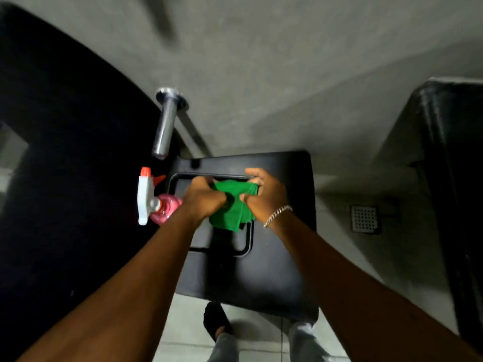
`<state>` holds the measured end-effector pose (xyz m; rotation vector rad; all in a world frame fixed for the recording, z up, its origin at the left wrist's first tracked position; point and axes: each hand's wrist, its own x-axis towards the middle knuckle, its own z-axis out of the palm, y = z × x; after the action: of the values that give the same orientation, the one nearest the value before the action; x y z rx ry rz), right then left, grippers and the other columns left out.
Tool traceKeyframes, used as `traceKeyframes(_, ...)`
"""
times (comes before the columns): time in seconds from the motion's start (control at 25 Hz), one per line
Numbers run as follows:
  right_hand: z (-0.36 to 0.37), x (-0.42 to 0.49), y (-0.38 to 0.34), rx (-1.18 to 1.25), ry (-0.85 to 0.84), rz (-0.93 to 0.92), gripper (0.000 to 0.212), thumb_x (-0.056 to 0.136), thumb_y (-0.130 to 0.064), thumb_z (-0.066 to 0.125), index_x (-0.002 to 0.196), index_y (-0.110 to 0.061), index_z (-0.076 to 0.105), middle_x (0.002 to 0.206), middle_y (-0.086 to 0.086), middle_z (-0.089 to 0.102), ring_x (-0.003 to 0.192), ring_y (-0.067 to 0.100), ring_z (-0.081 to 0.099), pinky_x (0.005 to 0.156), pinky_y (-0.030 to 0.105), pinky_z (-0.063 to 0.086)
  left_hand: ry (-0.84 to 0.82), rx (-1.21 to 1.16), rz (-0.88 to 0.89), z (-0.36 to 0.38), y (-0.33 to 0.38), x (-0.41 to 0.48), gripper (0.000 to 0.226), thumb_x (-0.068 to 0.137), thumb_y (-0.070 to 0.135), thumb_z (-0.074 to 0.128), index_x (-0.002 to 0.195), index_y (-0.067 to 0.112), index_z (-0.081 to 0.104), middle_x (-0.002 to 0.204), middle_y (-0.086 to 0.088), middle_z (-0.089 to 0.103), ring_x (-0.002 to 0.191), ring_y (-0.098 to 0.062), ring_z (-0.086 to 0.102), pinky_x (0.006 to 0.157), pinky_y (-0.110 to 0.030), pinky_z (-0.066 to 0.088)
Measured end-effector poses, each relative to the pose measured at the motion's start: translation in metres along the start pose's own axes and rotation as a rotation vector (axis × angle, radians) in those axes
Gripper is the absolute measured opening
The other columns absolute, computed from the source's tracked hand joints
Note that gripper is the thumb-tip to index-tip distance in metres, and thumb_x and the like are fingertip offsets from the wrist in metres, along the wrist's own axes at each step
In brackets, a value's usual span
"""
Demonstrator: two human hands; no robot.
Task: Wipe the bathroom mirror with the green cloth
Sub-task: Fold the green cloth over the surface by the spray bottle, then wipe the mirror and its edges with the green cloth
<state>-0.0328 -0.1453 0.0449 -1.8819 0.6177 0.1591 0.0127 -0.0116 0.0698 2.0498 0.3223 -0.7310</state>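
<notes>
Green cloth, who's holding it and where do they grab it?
Both hands hold the green cloth above the black sink. The left hand grips its left edge, the right hand its right edge; the bottom hangs loose.

green cloth (pixel 234 205): I see soft, matt fabric
sink (pixel 274 257): smooth black, matt with a faint sheen
tap (pixel 165 121): polished metal
spray bottle (pixel 154 199): glossy plastic, far left
wall (pixel 287 74): rough grey, matt

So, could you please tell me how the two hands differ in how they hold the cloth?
The left hand is a closed fist bunching the cloth, while the right hand pinches its edge with its fingers. The right wrist wears a bracelet; the left wrist is bare. Both grip the cloth above the black sink.
</notes>
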Motion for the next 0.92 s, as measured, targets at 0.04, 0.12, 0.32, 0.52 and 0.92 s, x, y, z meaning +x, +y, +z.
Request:
traceKeyframes(0.04, -0.019, -0.007, -0.016, -0.003, 0.025, -0.038, 0.061, 0.065, 0.003, 0.074, 0.122, -0.014, 0.061, 0.107, 0.019, 0.071, 0.100, 0.035, 0.067, 0.095, 0.048, 0.052, -0.037, -0.051, 0.045, -0.005, 0.014, -0.012, 0.032, 0.045, 0.007, 0.070, 0.077, 0.005, 0.071, 0.083, -0.017, 0.075, 0.083, -0.032, 0.072, 0.078, -0.043, 0.059)
traceKeyframes(0.12, -0.058, -0.025, -0.048, -0.027, 0.091, -0.135, 0.061, 0.064, 0.000, 0.075, 0.121, -0.018, 0.062, 0.101, 0.015, 0.072, 0.098, 0.037, 0.065, 0.095, 0.049, 0.051, -0.115, -0.128, 0.149, -0.013, 0.047, -0.040, 0.023, 0.057, -0.007, 0.073, 0.075, 0.008, 0.070, 0.070, -0.005, 0.075, 0.070, -0.026, 0.069, 0.070, -0.037, 0.059)
traceKeyframes(0.32, -0.170, -0.082, -0.156, -0.069, 0.320, -0.394, 0.043, 0.068, -0.006, 0.072, 0.104, -0.029, 0.071, 0.102, -0.006, 0.070, 0.106, 0.022, 0.057, 0.099, 0.034, 0.046, -0.153, -0.125, 0.499, -0.032, 0.182, -0.132, 0.025, 0.071, -0.013, 0.069, 0.083, 0.008, 0.063, 0.079, -0.011, 0.066, 0.071, -0.017, 0.060, 0.075, -0.033, 0.048)
traceKeyframes(0.52, -0.275, -0.120, -0.251, 0.037, 0.519, -0.648, 0.036, 0.069, 0.004, 0.069, 0.095, -0.020, 0.074, 0.100, 0.000, 0.069, 0.096, 0.016, 0.064, 0.089, 0.018, 0.047, -0.166, -0.178, 0.829, -0.035, 0.311, -0.214, 0.023, 0.076, -0.014, 0.063, 0.096, -0.002, 0.066, 0.089, -0.012, 0.071, 0.073, -0.010, 0.067, 0.074, -0.026, 0.053)
traceKeyframes(0.92, -0.532, -0.205, -0.419, 0.129, 0.775, -1.186, 0.034, 0.071, -0.001, 0.060, 0.093, -0.024, 0.071, 0.101, -0.001, 0.069, 0.092, 0.005, 0.065, 0.085, 0.029, 0.056, 0.045, -0.242, 1.540, 0.001, 0.550, -0.397, 0.032, 0.079, 0.008, 0.070, 0.108, 0.019, 0.063, 0.097, 0.001, 0.074, 0.088, -0.007, 0.072, 0.075, -0.020, 0.056)
